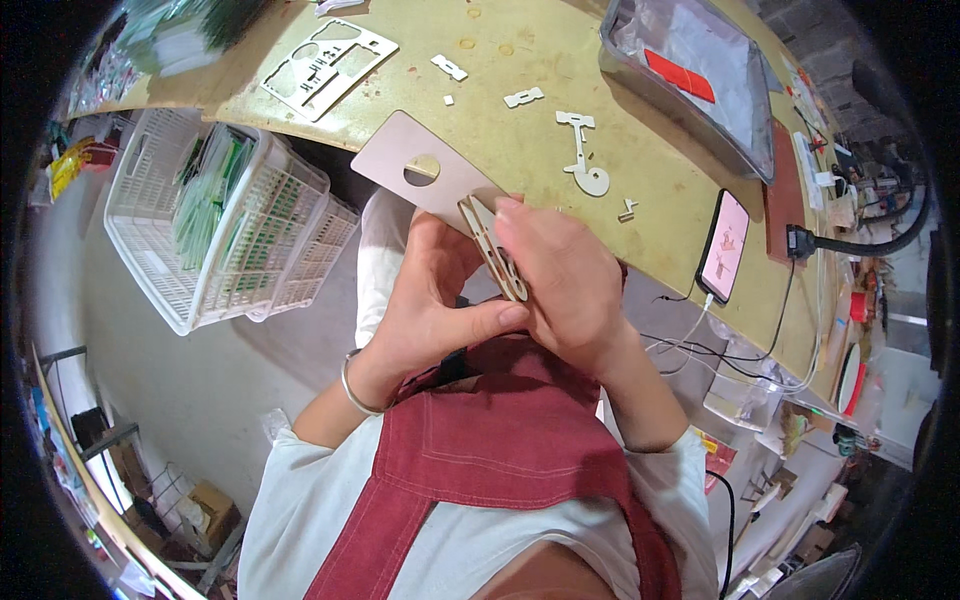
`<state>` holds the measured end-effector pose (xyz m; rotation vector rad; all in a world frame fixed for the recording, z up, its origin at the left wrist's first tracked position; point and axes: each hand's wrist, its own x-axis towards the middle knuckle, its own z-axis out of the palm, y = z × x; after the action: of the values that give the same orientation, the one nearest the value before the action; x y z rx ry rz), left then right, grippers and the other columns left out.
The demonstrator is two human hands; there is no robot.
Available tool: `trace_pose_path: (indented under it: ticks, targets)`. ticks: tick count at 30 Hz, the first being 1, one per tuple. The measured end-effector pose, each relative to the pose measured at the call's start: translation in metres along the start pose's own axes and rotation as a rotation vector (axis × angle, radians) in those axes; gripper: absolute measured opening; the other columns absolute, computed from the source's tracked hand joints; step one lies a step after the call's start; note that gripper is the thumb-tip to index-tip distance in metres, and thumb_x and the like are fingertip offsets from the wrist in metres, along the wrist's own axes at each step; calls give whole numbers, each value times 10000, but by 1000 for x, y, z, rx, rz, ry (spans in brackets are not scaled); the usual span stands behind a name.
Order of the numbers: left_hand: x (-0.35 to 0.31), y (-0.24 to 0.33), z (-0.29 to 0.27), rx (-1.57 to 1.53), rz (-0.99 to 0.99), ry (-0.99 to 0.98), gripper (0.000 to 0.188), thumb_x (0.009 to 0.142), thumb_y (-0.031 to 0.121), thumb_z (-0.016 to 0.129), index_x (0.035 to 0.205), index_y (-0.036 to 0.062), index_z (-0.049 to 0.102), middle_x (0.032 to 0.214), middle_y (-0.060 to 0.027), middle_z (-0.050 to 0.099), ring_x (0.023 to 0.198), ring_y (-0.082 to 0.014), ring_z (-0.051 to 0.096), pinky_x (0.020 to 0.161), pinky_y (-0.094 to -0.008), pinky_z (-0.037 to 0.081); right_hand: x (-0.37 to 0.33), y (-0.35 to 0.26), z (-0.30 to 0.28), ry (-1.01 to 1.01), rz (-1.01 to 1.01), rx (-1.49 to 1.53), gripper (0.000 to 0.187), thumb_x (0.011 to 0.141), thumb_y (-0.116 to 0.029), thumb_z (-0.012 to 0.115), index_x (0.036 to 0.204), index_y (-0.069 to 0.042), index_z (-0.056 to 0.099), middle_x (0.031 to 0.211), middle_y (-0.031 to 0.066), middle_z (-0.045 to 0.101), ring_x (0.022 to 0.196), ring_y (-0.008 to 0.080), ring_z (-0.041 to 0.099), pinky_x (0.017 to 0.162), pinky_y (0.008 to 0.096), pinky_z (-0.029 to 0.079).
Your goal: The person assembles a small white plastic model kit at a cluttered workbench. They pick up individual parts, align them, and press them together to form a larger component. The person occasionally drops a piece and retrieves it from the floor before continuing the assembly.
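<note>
My left hand (440, 285) is closed around the lower end of a flat, pale pinkish board (445, 162) with a round hole near its far end. Against that board stands a narrow stack of thin wooden plates (487, 240), with gaps showing along its edge. The left thumb presses at the stack's near end. My right hand (565, 275) grips the stack from the right, its thumb near the far end; most of its fingers are hidden. Beyond my hands, small cut wooden pieces (577, 150) lie on the yellowish table (410, 95).
A cut-out wooden sheet (330, 70) lies at the far left of the table. At the right are a grey plastic tub (690, 120) with a red piece inside and a phone (722, 245) on a cable. White plastic baskets (190, 285) holding green-edged packets stand on the left.
</note>
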<state>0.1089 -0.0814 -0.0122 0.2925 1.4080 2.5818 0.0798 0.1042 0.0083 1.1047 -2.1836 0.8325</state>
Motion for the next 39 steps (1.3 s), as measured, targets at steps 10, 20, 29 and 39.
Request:
trace_pose_path:
  ticks: [10,20,29,39]
  targets:
    - [-1,-7,-5,134,57,-42,1099,766,92,954,1617,77,260,1595,-158,464,1494,-300,461,1266,-472,346,-8,-22,-34,-11,557,574,422,912,-101,767,1305,35,699,1190,175,680,1036,269,675,918,353,538]
    - [-7,-27,-13,579,240,-57,1042,798,137,929,1609,47,282,1541,-173,493,1433,-305,507,1200,-443,413,-8,-33,-13,46,634,518,350,937,-93,792,1252,40,718,1164,173,677,1039,265,681,884,349,553]
    - [-6,-28,-12,632,252,-65,945,814,159,902,1582,22,368,1496,-170,512,1405,-307,530,1182,-441,434,-11,-33,-6,63,614,513,282,989,-62,763,1238,63,722,1173,143,658,1008,208,662,848,295,535]
    - [1,-21,-13,529,193,-112,953,748,53,896,1557,46,393,1498,-132,521,1327,-245,566,1139,-406,459,-6,-37,-4,54,501,364,268,988,-2,723,1251,44,737,1176,136,649,978,182,658,805,280,541]
